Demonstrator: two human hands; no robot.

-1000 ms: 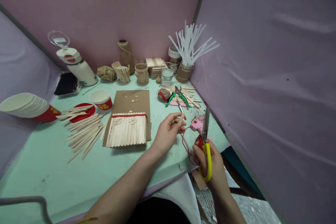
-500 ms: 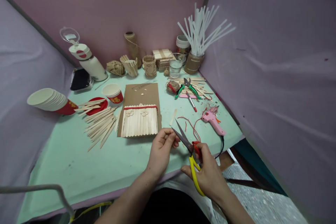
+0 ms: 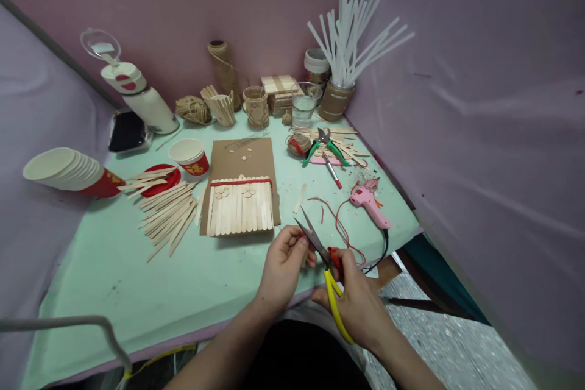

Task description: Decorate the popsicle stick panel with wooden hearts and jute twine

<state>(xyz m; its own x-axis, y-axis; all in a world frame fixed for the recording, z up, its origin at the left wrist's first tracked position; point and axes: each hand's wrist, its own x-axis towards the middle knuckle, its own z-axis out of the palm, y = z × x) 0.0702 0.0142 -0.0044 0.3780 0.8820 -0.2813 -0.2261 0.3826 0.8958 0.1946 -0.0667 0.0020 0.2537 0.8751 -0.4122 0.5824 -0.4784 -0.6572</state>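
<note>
My right hand grips yellow-handled scissors near the table's front edge, blades parted and pointing up-left. My left hand is pinched on a small piece right at the blades; what it holds is too small to name. Red cord lies loose on the mint table just beyond the hands. A panel of popsicle sticks with a red strip rests on brown cardboard ahead of my left hand.
A pink glue gun lies at the right. Loose sticks, a red paper cup, stacked cups, green cutters, twine, a water glass, a white bottle and a jar of white sticks crowd the back.
The scissors swung from upright down towards my left hand, blades now open. My left hand drew back from the far red cord to the table's front edge and met the blades.
</note>
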